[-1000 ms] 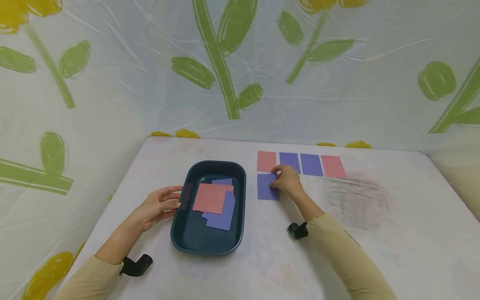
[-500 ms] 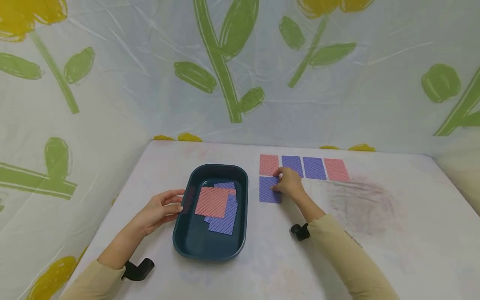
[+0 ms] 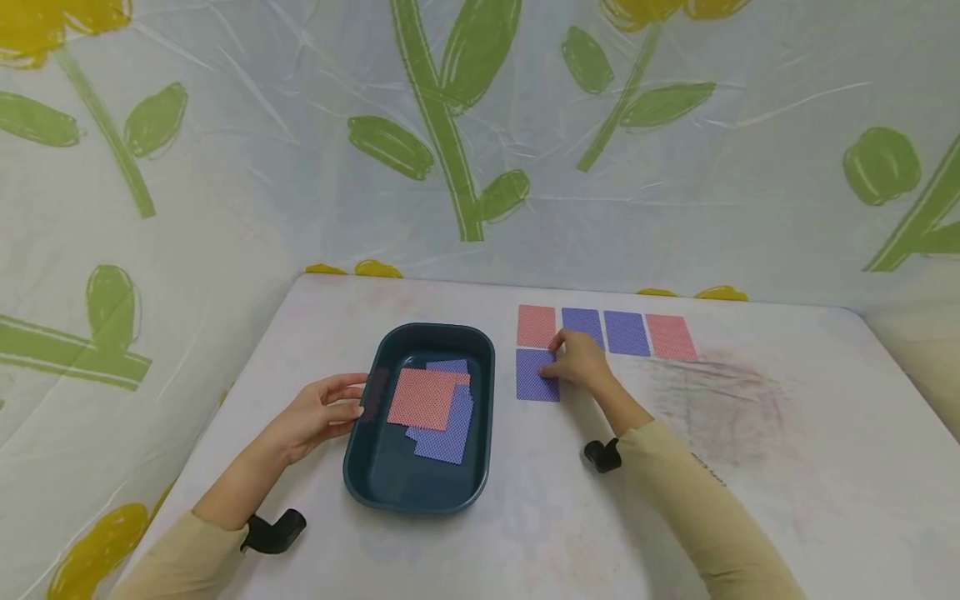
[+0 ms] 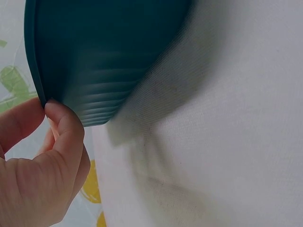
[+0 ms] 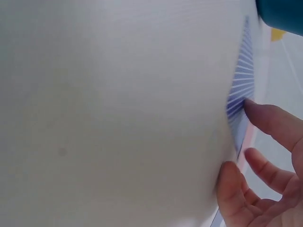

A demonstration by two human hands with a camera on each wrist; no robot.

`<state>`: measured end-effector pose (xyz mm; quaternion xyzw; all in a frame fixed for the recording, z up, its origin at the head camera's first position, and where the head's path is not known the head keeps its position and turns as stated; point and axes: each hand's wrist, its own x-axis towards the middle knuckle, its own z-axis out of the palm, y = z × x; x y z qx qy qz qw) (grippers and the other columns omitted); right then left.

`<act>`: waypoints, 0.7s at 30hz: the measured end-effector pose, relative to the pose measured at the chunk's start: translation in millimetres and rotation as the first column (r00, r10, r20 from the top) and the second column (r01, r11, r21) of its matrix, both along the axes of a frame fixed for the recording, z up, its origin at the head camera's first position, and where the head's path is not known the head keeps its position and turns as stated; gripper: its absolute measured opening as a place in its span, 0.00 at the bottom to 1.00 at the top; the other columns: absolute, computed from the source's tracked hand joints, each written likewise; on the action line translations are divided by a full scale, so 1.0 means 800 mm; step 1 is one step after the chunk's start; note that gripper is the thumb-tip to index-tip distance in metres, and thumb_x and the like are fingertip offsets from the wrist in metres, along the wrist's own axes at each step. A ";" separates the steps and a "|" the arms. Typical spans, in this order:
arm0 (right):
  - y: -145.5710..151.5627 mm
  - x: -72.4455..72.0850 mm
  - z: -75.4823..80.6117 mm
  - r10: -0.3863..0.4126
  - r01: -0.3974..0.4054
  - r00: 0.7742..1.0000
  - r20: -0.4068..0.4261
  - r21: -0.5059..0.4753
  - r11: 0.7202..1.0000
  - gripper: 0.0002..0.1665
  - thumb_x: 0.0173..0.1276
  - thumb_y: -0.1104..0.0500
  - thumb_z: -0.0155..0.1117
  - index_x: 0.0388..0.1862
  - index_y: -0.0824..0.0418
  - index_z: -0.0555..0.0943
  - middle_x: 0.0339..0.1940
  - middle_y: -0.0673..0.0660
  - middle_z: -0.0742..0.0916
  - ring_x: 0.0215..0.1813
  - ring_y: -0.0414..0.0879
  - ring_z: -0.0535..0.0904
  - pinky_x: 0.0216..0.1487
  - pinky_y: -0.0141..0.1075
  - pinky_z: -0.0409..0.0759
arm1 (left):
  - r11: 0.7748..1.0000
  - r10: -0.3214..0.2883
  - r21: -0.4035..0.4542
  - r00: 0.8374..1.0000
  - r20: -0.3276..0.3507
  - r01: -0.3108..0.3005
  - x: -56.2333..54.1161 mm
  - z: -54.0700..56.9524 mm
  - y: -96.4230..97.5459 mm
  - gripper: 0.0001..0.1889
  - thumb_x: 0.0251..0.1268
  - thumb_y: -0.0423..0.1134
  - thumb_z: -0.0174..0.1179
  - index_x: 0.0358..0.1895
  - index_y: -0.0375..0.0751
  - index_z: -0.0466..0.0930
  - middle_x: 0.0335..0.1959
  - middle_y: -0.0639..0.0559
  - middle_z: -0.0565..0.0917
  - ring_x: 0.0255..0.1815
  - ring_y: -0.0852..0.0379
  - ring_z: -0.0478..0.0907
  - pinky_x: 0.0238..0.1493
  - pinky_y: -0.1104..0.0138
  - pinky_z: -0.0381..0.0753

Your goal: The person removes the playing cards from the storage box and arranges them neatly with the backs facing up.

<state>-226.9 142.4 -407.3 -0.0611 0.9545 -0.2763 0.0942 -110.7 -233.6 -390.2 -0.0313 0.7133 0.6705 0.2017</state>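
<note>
The person's right hand (image 3: 581,358) had a loosely spread grip: the thumb rested on the right side of a blue-patterned playing card (image 3: 529,375), the index finger bent near its far right corner, with a gap between the two. The right wrist view showed that card as a thin, foreshortened blue strip, the thumb tip touching it and the other fingers bent and apart. The card lay directly left of this grip, its long axis running from near to far. The right hand was plainly the nearer one; the tray stood between the card and the left hand.

The left hand (image 3: 318,417) pinched the left rim of the dark teal plastic tray (image 3: 382,467) between thumb and fingertips. Inside the tray, overlapping untidily, was a pile of red and blue cards (image 3: 420,398), a red one uppermost.

Just beyond the touched card was a red card (image 3: 536,325), the left end of a row. To its right came a blue card, partly hidden by the hand, another blue card (image 3: 627,333) and a red card at the far end. All lay on a white, smudged tabletop (image 3: 540,517). Behind hung pale sheeting (image 3: 300,208) printed with green stems and leaves.
</note>
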 end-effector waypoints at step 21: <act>-0.082 -0.001 0.085 0.109 -0.061 0.988 0.113 -0.363 0.930 0.18 0.55 0.63 0.70 0.45 0.65 0.78 0.30 0.58 0.77 0.31 0.50 0.75 0.39 0.43 0.80 | 1.000 0.004 -0.016 1.000 0.004 -0.004 -0.002 0.000 0.000 0.31 0.63 0.28 0.54 0.68 0.29 0.55 0.55 0.33 0.68 0.42 0.57 0.76 0.42 0.68 0.77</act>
